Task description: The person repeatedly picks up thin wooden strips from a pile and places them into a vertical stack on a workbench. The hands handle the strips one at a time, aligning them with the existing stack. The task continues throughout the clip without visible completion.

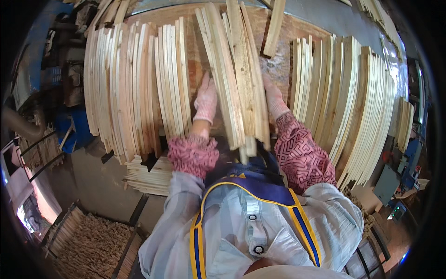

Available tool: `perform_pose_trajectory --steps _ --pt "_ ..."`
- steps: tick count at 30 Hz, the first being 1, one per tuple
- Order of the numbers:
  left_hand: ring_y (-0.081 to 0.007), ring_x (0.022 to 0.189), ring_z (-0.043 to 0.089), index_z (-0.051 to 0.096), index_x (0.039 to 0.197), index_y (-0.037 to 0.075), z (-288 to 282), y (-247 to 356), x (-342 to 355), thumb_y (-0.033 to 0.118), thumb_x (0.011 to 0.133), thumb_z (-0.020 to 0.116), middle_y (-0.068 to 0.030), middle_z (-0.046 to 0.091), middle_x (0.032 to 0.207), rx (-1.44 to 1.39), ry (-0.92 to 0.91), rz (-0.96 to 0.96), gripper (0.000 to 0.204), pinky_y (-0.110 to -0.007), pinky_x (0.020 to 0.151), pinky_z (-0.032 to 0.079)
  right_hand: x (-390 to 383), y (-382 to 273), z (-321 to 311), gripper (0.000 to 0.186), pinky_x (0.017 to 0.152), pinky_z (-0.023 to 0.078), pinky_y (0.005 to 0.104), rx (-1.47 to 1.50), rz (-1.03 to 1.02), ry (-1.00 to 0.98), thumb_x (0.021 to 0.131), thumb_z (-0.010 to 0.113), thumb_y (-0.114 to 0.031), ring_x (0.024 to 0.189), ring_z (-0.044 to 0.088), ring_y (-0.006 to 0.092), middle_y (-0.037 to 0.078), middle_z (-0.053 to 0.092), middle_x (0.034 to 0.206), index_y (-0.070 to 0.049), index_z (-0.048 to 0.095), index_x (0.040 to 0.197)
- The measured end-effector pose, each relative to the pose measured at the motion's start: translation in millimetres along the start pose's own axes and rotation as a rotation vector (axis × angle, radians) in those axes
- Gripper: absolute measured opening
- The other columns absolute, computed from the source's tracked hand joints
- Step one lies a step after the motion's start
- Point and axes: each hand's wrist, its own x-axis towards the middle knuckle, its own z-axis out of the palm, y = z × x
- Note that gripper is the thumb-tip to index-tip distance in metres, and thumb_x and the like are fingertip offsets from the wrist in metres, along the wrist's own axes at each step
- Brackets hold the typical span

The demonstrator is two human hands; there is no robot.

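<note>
three stacks of wooden slats (pixel 134 88), two gloved hands (pixel 206 100)
</note>
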Motion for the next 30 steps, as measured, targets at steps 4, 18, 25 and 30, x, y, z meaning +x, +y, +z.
perform_pose_trajectory --steps 4,18,25,30 --pt "-0.0242 0.135 0.049 0.044 0.15 0.003 7 31 4 0.041 0.108 0.036 -0.0099 0.05 0.151 -0.622 -0.087 -0.335 0.058 -0.03 0.114 0.034 19 26 -4 0.048 0.11 0.041 0.0367 -0.262 -0.145 0.18 0.1 0.053 -0.033 0.129 0.057 0.0324 0.021 0.063 0.134 0.001 0.061 0.133" --pt "-0.0263 0.102 0.065 0.045 0.14 -0.005 -24 30 -5 0.02 0.08 0.085 -0.0163 0.068 0.117 -0.739 -0.181 -0.312 0.076 -0.035 0.095 0.05 -18 -65 22 0.067 0.105 0.047 0.0454 -0.758 -0.172 0.313 0.09 0.058 -0.051 0.126 0.058 0.0401 0.027 0.057 0.138 -0.012 0.051 0.144" --pt "-0.0366 0.136 0.048 0.027 0.155 0.001 -18 32 -21 0.039 0.072 0.085 -0.029 0.041 0.151 -0.054 -0.045 -0.462 0.108 -0.046 0.11 0.043 -21 -94 49 0.079 0.101 0.05 0.0462 -0.856 -0.068 0.235 0.082 0.068 -0.052 0.121 0.061 0.0381 0.025 0.054 0.135 -0.01 0.045 0.145" --pt "-0.0398 0.147 0.031 0.025 0.157 0.009 -21 61 -40 0.061 0.072 0.078 -0.0199 0.027 0.162 0.31 -0.172 -0.419 0.113 -0.052 0.111 0.04 -31 -48 -12 0.071 0.106 0.045 0.0453 -0.681 -0.318 0.189 0.09 0.061 -0.045 0.125 0.057 0.0397 0.025 0.055 0.14 -0.014 0.044 0.151"
